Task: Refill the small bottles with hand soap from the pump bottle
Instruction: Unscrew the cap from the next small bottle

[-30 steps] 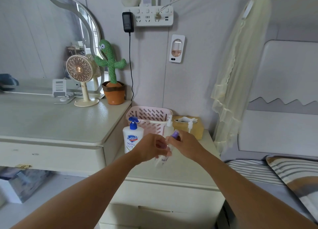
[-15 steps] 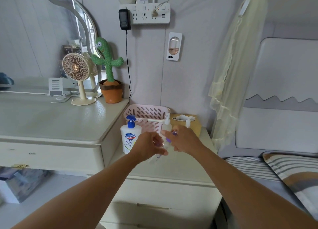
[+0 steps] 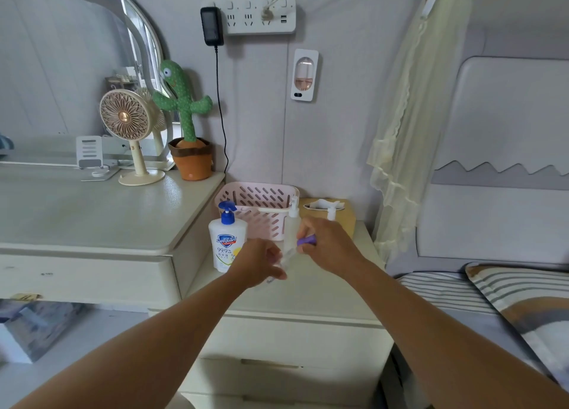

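I'm gripping a small clear bottle (image 3: 281,262) w/ my left hand (image 3: 261,262), fingers curling round it, tilted over the counter (image 3: 308,298). My right hand (image 3: 331,247) is pinching a purple cap (image 3: 307,241) just beside the bottle's top; too blurry to tell if they're touching. The pump bottle (image 3: 227,244) is standing on the counter just left of my left hand, in front of a pink basket (image 3: 255,193).

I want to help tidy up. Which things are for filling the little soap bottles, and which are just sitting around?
For the job: pump bottle, small clear bottle in the left hand, purple cap pinched by the right hand, second small bottle standing behind them.

Just sitting around: pink basket, tissue box, cactus toy, fan.
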Demonstrator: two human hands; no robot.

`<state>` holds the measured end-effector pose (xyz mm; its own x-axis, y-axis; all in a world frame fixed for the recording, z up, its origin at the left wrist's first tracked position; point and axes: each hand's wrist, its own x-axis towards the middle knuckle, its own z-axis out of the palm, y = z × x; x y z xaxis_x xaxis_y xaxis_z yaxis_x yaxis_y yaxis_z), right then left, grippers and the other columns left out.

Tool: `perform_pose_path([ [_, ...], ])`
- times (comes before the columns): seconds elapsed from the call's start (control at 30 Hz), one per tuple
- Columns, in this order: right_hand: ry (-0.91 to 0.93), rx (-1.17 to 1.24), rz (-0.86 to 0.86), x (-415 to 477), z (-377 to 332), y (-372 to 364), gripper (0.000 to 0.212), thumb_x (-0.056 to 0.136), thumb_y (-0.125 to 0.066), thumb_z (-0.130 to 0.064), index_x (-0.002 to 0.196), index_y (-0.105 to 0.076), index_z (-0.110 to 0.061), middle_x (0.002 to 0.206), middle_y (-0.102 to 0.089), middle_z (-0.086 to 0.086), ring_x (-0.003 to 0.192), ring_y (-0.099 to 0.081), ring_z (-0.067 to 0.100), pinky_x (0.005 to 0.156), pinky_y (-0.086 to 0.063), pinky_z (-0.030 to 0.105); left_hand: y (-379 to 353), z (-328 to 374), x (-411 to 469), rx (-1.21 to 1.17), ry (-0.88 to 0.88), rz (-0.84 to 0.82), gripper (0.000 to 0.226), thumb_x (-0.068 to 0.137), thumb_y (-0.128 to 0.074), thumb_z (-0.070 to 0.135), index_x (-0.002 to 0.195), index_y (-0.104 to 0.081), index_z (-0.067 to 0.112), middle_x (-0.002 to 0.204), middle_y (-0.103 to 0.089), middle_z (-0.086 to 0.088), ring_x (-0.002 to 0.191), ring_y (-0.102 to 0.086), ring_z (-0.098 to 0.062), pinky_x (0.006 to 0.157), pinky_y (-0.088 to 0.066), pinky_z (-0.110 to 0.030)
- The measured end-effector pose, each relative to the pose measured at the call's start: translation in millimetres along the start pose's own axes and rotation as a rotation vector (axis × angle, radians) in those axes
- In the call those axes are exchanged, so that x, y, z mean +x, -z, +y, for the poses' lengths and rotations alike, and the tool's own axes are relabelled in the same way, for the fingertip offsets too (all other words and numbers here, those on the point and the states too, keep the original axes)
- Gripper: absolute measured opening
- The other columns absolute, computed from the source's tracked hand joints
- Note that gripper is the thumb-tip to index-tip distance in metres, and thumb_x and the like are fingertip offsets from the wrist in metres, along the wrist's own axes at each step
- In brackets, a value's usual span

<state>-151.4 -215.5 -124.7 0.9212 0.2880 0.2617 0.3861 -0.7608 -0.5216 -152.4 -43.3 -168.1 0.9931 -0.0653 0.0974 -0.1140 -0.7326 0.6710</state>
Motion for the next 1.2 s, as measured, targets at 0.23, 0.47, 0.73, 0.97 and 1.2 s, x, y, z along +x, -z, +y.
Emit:
perform_pose_path([
  [0.23, -0.024, 0.068, 0.247, 6.3, 26.7, 9.0, 0.008, 0.084, -0.066, -0.019, 0.086, -0.059, -0.024, 0.074, -0.051, -0.019, 0.068, -0.05, 0.002, 0.064, -0.038, 0.021, -5.4, -26.4, 16.2, -0.107, 0.12, 0.055, 0.038, 0.068, -0.083, 0.013, 0.1, -0.063, 0.007, 0.088, -0.061, -0.003, 0.08, -0.059, -0.017, 0.08, -0.056, -0.036],
  [0.47, -0.172, 0.114, 0.341, 7.2, 60.1, -7.1, 0.007, 0.083, -0.065, -0.024, 0.085, -0.06, -0.02, 0.08, -0.062, -0.009, 0.076, -0.058, 0.011, 0.069, -0.042, 0.023, -11.8, -37.0, 32.1, -0.28, 0.198, 0.105, 0.035, 0.073, -0.079, 0.008, 0.102, -0.062, 0.004, 0.086, -0.061, -0.006, 0.077, -0.062, -0.02, 0.069, -0.059, -0.035],
  [0.73, -0.455, 0.164, 0.231, -1.0, 99.1, -65.2, 0.016, 0.078, -0.069, -0.026, 0.088, -0.066, -0.015, 0.078, -0.063, -0.005, 0.076, -0.057, 0.014, 0.068, -0.037, 0.022, -37.4, -38.4, 43.7, -0.333, 0.135, 0.145, 0.032, 0.07, -0.08, 0.013, 0.098, -0.064, 0.011, 0.092, -0.067, 0.002, 0.087, -0.065, -0.014, 0.078, -0.048, -0.024],
  [0.97, -0.542, 0.247, 0.182, 2.6, 120.3, -96.9, 0.017, 0.077, -0.072, -0.026, 0.088, -0.068, -0.015, 0.085, -0.067, 0.001, 0.081, -0.058, 0.017, 0.07, -0.039, 0.023, -54.4, -43.7, 49.8, -0.321, 0.105, 0.131, 0.035, 0.069, -0.081, 0.012, 0.1, -0.065, 0.01, 0.093, -0.07, 0.002, 0.087, -0.067, -0.013, 0.072, -0.047, -0.017],
  [1.2, -0.533, 0.354, 0.22, 8.5, 124.6, -118.7, 0.023, 0.071, -0.078, -0.026, 0.086, -0.067, -0.013, 0.081, -0.066, -0.001, 0.08, -0.061, 0.018, 0.068, -0.043, 0.026, -58.0, -43.9, 50.8, -0.316, 0.083, 0.15, 0.036, 0.072, -0.08, 0.018, 0.101, -0.062, 0.009, 0.095, -0.068, 0.003, 0.081, -0.064, -0.005, 0.062, -0.043, -0.006],
])
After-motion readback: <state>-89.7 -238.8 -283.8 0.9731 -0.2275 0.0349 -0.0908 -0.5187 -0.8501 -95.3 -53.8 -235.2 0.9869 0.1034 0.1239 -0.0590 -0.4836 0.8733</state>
